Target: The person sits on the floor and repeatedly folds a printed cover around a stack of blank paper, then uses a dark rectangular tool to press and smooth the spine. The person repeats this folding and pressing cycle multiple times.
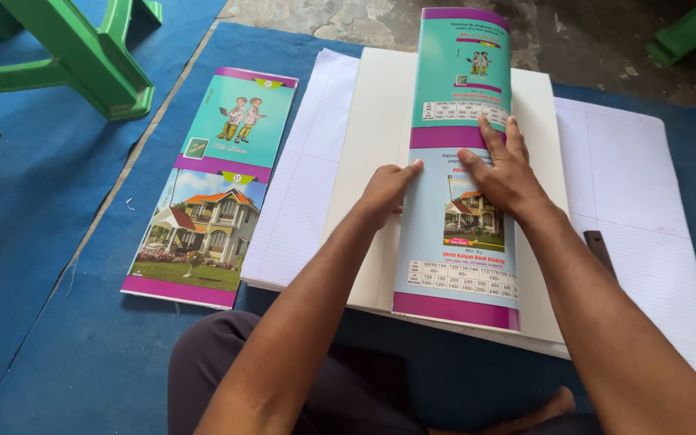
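A second printed cover sheet [213,187] lies flat on the blue mat [34,209] at the left. Green plastic stool legs [82,56] stand far left, with bare concrete floor [348,20] beyond.

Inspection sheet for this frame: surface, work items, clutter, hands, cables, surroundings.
Surface: blue mat on a concrete floor.
Work items: printed cover strip lies along a white board, on top of opened ruled sheets.
Clutter: a second printed cover lies flat to the left; a dark flat tool rests on the ruled sheets at right.
Hands: left hand presses the strip's left edge with fingers curled; right hand lies flat on the strip.
Cables: nothing seen.
Surroundings: green plastic furniture legs top left, more at top right.
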